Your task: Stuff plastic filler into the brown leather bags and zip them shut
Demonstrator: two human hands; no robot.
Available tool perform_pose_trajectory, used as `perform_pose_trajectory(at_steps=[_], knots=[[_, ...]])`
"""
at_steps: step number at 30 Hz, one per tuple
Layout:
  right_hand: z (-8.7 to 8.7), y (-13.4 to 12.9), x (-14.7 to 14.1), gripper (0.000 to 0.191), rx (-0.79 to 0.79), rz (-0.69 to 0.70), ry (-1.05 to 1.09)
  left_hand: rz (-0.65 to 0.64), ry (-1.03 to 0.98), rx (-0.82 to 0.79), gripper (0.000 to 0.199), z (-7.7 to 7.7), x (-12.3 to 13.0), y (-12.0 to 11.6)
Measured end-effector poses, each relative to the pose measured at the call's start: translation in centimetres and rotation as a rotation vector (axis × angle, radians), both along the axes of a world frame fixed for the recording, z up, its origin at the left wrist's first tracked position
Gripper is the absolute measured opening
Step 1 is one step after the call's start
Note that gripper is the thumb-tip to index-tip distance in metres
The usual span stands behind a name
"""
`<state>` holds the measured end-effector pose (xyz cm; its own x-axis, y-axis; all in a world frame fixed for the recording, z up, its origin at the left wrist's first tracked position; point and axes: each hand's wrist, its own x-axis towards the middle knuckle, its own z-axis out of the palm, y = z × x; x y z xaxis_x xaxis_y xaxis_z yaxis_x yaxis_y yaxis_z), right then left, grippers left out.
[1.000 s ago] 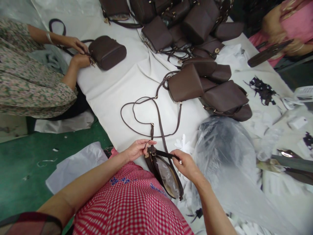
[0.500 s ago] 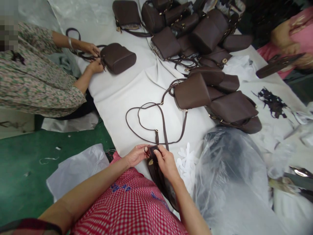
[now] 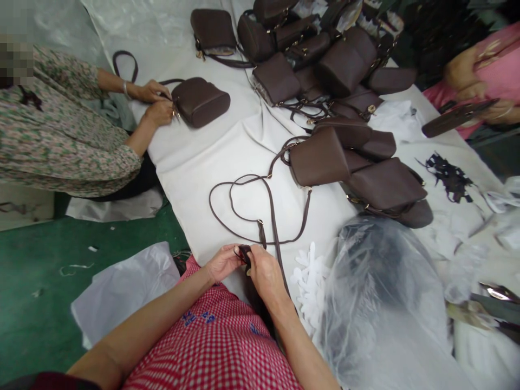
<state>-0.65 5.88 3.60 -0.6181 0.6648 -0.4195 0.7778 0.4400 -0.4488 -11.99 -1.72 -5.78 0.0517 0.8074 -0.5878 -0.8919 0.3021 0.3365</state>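
Note:
At the table's near edge, my left hand (image 3: 223, 264) pinches a small dark piece, perhaps a tag or cord loop, on a brown bag. Close beside it on the right, my right hand (image 3: 266, 273) has its fingers closed round the other side of the same dark piece. Most of the bag (image 3: 257, 298) hangs in my lap, hidden behind my right hand and forearm. Beyond my hands, a long thin brown strap (image 3: 211, 203) lies in loops on the white tabletop (image 3: 195, 157).
Brown bags (image 3: 319, 157) lie beyond, with a larger pile (image 3: 345, 59) at the back. Clear plastic (image 3: 382, 292) and white paper pieces (image 3: 311, 281) are at right. Across left, a person's hands (image 3: 158, 111) hold a bag (image 3: 201, 102); another person (image 3: 498, 65) sits far right.
My right hand has turned and moved slightly left over the dark piece, which now looks folded and narrower. The bag's gold fitting is less visible. The person at left has shifted their hands slightly.

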Motion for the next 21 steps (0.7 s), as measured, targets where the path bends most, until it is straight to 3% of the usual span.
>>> perform_pose_trajectory(at_steps=[7,12,14,17,19,21], knots=[[0.2,-0.9,-0.8,0.028,0.015,0.079,-0.174,-0.061,0.141,-0.014,0.033,-0.2,-0.5,0.0],[-1.0,-0.8,-0.6,0.023,-0.028,0.068,-0.205,-0.413,0.496,0.112,0.033,1.0,-1.9,1.1],[-1.4,-0.7,0.4,0.023,-0.029,0.041,-0.066,-0.549,0.604,0.238,0.039,1.8,-2.3,1.4],[-1.2,-0.9,3.1,0.027,0.030,0.033,0.194,-0.716,0.841,0.365,0.031,3.0,-3.5,1.3],[-0.9,-1.6,5.3,0.021,0.099,0.027,0.230,-0.775,1.019,0.361,0.026,3.6,-5.6,0.8],[-0.6,-2.7,7.3,0.020,0.118,0.001,0.167,-0.755,1.142,0.280,0.025,3.8,-8.5,0.2]])
